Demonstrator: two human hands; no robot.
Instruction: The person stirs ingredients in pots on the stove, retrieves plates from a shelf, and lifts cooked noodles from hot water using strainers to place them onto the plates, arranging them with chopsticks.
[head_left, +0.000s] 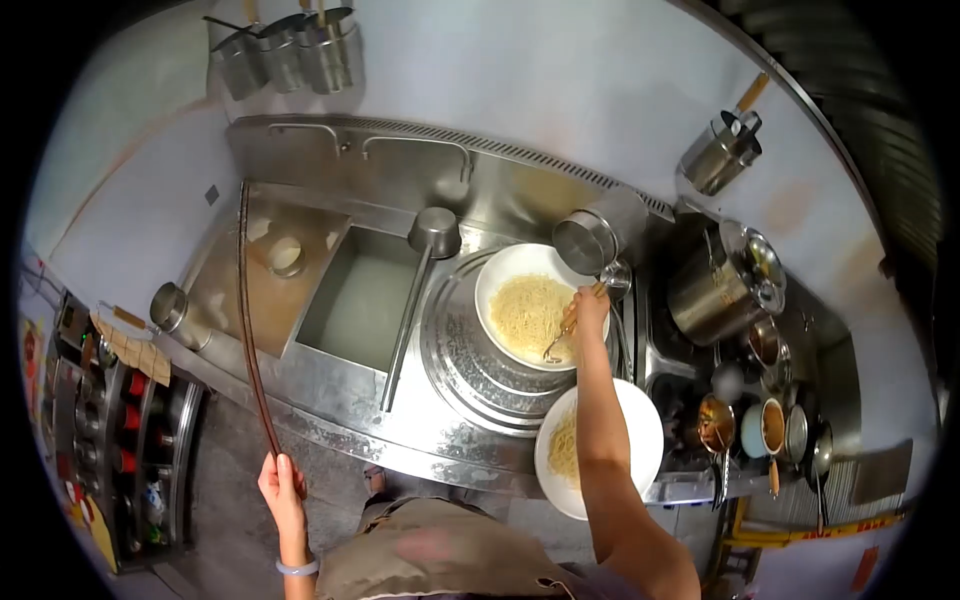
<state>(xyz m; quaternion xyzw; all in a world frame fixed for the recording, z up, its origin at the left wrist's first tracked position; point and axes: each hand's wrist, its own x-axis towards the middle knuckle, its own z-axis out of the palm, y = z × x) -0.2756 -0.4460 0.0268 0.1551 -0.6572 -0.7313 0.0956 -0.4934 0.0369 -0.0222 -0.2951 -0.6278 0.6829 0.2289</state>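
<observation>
My left hand (284,490) is closed around the lower end of a pair of long brown chopsticks (246,300), which reach up across the tiled-off wet basin area. My right hand (591,308) grips a wooden-handled metal utensil (556,345); its head dips into noodles (526,308), and I cannot make out its exact kind. Those noodles lie in a white bowl (486,280) on the round ridged metal cover. Partly under my right forearm is a second white bowl (641,435), with more noodles (564,452) inside.
A long-handled metal ladle (433,235) lies across the counter beside the sink (355,300). Just behind the upper bowl stands a metal pot (586,242). To the right are a tall stockpot (700,295) and several small pans. A metal cup (178,308) sits on the left edge.
</observation>
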